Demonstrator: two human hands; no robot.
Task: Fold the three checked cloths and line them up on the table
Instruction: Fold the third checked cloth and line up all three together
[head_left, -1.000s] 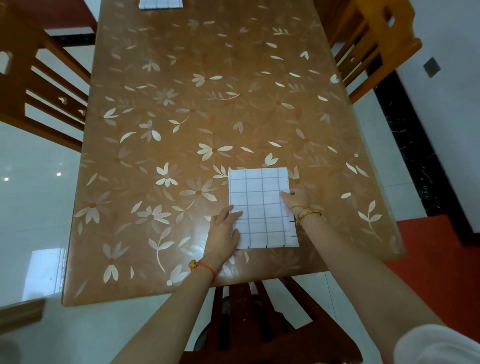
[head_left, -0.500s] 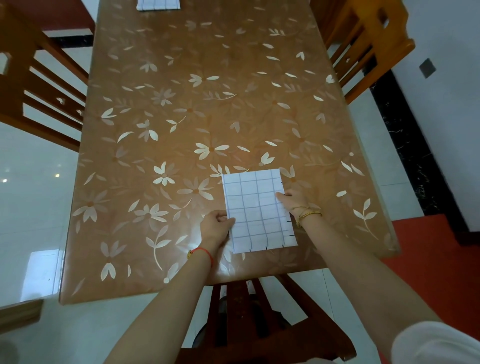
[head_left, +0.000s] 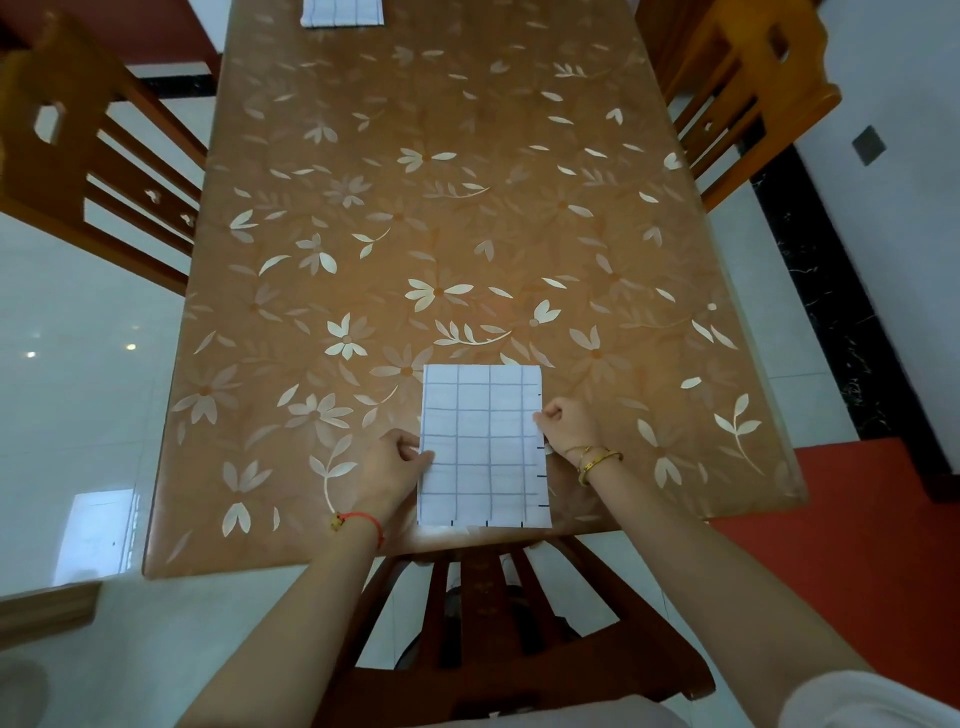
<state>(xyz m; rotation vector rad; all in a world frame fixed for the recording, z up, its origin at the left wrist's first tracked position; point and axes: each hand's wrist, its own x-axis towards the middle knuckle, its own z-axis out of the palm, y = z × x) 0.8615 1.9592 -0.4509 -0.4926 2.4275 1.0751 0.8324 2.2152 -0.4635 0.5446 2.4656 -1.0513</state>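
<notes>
The folded cloth (head_left: 483, 447) lies flat at the lower centre of the frame, near the edge of the table (head_left: 467, 234), and the left hand (head_left: 389, 467) and the right hand (head_left: 566, 427) each pinch one side of it with curled fingers, probably to square it before placing

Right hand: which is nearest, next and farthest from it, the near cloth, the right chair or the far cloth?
1. Near cloth, pinched by the right hand.
2. Right chair, beside the table.
3. Far cloth, at its far end.
</notes>
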